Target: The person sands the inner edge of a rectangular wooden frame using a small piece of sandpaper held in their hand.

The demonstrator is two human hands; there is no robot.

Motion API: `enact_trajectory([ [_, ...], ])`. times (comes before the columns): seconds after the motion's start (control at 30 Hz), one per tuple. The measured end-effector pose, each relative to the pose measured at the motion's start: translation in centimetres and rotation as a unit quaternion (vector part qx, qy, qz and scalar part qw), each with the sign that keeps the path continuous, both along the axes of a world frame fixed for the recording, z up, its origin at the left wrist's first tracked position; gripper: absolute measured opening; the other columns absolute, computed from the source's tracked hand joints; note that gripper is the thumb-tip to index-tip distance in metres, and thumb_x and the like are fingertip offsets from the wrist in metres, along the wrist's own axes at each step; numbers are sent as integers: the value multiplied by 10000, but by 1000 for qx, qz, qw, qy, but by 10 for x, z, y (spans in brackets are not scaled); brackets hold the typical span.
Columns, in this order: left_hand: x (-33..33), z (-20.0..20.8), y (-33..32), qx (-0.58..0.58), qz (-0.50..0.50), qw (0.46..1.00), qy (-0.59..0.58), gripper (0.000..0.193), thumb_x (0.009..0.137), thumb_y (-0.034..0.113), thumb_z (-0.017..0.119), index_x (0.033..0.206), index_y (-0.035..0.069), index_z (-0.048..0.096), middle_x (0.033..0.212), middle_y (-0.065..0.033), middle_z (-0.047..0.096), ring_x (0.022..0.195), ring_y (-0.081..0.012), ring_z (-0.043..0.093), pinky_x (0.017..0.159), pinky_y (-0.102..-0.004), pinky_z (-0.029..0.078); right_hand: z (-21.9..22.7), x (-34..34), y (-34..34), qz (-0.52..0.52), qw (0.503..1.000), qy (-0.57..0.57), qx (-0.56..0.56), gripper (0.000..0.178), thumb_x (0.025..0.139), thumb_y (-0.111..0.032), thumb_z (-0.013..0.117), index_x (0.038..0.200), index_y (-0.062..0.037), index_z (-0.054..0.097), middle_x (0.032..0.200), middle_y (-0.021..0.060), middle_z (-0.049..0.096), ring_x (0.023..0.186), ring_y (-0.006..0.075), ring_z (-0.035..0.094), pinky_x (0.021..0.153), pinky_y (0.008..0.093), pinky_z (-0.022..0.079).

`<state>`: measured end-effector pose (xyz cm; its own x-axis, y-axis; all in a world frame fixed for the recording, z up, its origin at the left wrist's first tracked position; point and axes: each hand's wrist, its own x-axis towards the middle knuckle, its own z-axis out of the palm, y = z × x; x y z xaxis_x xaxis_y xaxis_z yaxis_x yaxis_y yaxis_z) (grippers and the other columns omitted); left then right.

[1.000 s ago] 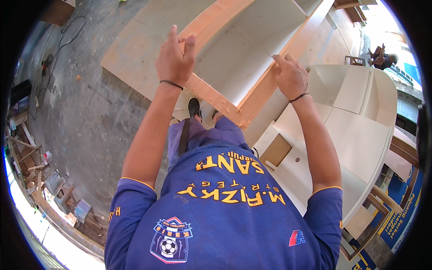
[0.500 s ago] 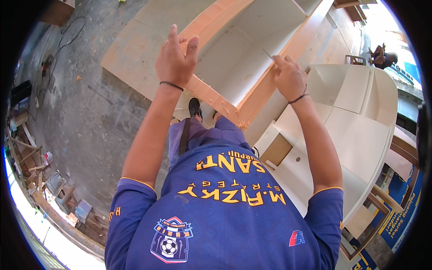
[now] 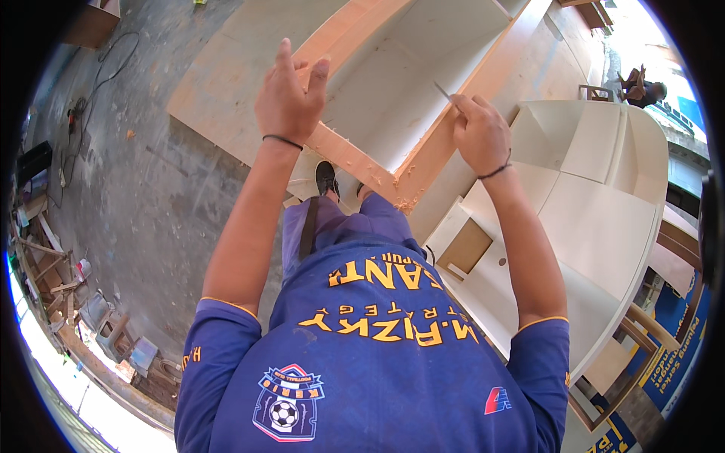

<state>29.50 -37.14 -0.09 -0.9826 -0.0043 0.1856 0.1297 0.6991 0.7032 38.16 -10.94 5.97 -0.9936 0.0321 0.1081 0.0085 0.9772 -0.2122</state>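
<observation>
Pinched in my right hand (image 3: 482, 134) is a thin grey pointed blade (image 3: 441, 90). Its tip sticks out over the cabinet's hollow, and any handle is hidden in my closed fingers. That hand is over the right side of the pinkish-brown wooden frame (image 3: 424, 164), which edges an open-topped cabinet box with a white inside (image 3: 393, 98). My left hand (image 3: 288, 100) is open, fingers and thumb apart, over the frame's left corner; whether it touches the wood I cannot tell. Curled wood shavings (image 3: 404, 202) lie on the near corner of the frame.
White curved cabinet pieces (image 3: 581, 196) lie to my right. A person (image 3: 643, 89) sits at the far right. On the left, a cable (image 3: 94, 90) runs over the grey concrete floor (image 3: 181, 181), with wood scraps (image 3: 57, 264) along the edge. My shoe (image 3: 325, 180) is beside the frame.
Both hands have shifted slightly left, the blade moving along with the right one. The right hand still grips it, and the left stays open.
</observation>
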Motion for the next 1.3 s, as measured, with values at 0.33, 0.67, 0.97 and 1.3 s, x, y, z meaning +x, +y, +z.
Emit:
enact_trajectory([
  [0.33,2,0,2,14,8,1000,-17,730,902,535,535,1391,15,381,1090,-40,671,1043,-262,596,855,-388,469,0,69,-64,45,985,-96,-136,292,751,-62,591,1027,-115,671,767,95,574,748,277,617,662,377,503],
  [0.67,2,2,-1,23,26,999,-27,719,908,531,527,1388,15,382,1079,-47,672,1046,-266,607,872,-381,463,3,60,-60,111,990,-82,29,292,767,-81,589,1049,-126,648,813,114,554,777,303,605,630,394,508],
  [0.97,-1,-4,-4,25,22,999,-7,725,906,543,526,1382,13,391,1072,-59,669,1041,-276,610,871,-389,461,11,12,-17,-4,999,-24,-48,249,794,-82,568,1010,-117,687,829,91,622,795,282,632,641,389,517],
  [1.3,1,1,-2,31,18,999,-19,710,914,539,514,1371,7,403,1062,-75,670,1028,-277,613,859,-396,465,11,73,-72,101,985,-118,-80,278,761,-86,602,1030,-116,663,811,97,598,799,276,630,626,384,522],
])
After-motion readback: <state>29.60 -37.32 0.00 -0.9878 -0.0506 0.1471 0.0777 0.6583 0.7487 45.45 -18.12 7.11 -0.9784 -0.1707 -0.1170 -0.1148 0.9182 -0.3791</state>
